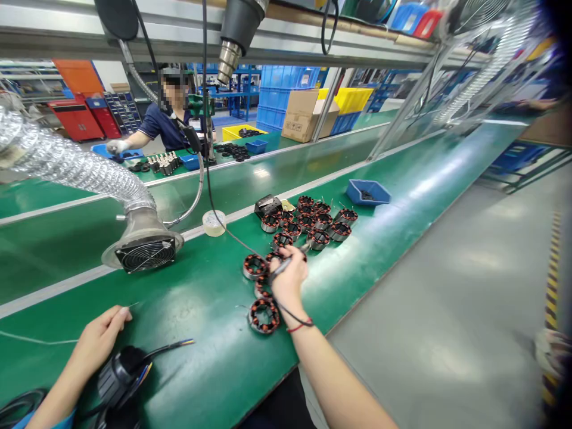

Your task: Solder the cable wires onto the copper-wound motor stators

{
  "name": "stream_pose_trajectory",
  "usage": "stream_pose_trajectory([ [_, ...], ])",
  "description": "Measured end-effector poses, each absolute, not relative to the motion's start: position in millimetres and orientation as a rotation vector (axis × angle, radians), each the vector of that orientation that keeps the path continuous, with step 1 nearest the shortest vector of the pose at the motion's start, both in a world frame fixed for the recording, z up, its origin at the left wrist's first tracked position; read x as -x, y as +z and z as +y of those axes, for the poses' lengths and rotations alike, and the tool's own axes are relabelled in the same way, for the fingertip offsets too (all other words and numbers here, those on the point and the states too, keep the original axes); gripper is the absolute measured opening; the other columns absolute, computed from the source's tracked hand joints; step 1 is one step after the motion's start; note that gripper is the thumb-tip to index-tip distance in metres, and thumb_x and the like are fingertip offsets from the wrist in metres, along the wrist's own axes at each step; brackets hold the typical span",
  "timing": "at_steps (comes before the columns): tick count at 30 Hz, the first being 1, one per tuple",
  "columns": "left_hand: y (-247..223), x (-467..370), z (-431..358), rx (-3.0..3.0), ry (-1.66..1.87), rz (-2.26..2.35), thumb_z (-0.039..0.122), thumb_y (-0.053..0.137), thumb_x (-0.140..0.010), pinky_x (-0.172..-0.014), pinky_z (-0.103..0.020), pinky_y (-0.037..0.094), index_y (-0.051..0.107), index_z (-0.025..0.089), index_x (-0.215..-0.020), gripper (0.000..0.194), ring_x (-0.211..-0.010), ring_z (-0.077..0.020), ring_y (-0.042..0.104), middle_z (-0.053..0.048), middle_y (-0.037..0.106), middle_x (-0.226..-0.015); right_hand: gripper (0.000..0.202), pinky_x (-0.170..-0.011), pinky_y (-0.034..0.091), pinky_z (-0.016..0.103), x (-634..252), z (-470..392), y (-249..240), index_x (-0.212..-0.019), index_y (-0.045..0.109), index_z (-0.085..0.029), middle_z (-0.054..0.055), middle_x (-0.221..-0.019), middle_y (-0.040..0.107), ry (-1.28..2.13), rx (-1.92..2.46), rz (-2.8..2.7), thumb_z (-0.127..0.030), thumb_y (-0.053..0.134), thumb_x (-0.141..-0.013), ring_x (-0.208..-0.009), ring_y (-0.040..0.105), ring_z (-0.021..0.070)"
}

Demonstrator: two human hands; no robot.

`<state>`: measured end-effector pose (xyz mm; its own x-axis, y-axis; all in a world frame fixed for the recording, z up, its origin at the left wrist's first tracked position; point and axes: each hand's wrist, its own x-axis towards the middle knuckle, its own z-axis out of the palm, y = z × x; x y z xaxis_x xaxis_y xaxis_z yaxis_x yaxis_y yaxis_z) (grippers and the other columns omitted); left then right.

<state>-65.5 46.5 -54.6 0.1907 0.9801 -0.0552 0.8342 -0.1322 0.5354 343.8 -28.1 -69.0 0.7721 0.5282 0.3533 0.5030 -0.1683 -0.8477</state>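
My left hand (pixel 99 341) is closed in a pinch over the green bench, with a thin solder wire (pixel 40 341) running through its fingers and a short end poking out past the fingertips. My right hand (pixel 290 279) grips a soldering iron (pixel 280 266) like a pen, its tip pointing away toward the grouped motor stators (pixel 306 223). These are ring-shaped, with copper windings and dark cores. Nearest me lies one stator (pixel 264 316), and another stator (pixel 255 266) sits left of the right hand. The hand partly hides several more. Beside my left wrist stands a black motor housing (pixel 117 376) with a multi-wire cable.
A fume extractor hood (pixel 143 241) on a foil duct stands at left, near a tape roll (pixel 214 223). Beyond the stators is a blue bin (pixel 368 192). A heat gun (pixel 236 39) hangs overhead. Across the line, a co-worker (pixel 167 122) handles parts.
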Motion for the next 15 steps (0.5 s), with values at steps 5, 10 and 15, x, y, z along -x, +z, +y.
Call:
stream_pose_trajectory([
  [5,-47.3,60.3,38.9,-2.039,0.505,1.654,0.061,0.038,-0.084,-0.065,-0.027,0.049,0.063,0.019,-0.071,0.050,-0.064,-0.0184,0.059,-0.003,0.062,-0.065,0.034,-0.093,0.051,0.041,-284.3,-16.0,-46.1,-0.113,0.059,-0.023,0.008,-0.106,0.072,0.263,1.560,-1.079,-0.041,0.052,-0.085,-0.099,0.066,0.0232],
  [10,-45.0,54.6,30.0,-2.075,0.540,1.640,0.059,0.038,-0.085,-0.066,-0.026,0.048,0.061,0.019,-0.070,0.049,-0.064,-0.0185,0.058,-0.002,0.062,-0.065,0.041,-0.056,0.051,0.029,-369.8,-0.5,7.6,-0.114,0.065,-0.020,-0.002,-0.065,0.063,0.331,1.547,-0.876,-0.050,0.051,-0.090,-0.056,0.060,0.0162],
  [15,-56.7,51.4,29.2,-2.120,0.478,1.730,0.056,0.034,-0.088,-0.070,-0.025,0.046,0.059,0.021,-0.071,0.046,-0.072,-0.0186,0.063,-0.003,0.067,-0.073,0.026,-0.054,0.050,0.023,-495.3,47.1,50.0,-0.103,0.062,-0.014,-0.001,-0.077,0.061,0.386,1.632,-0.614,-0.038,0.057,-0.095,-0.058,0.056,0.0093],
])
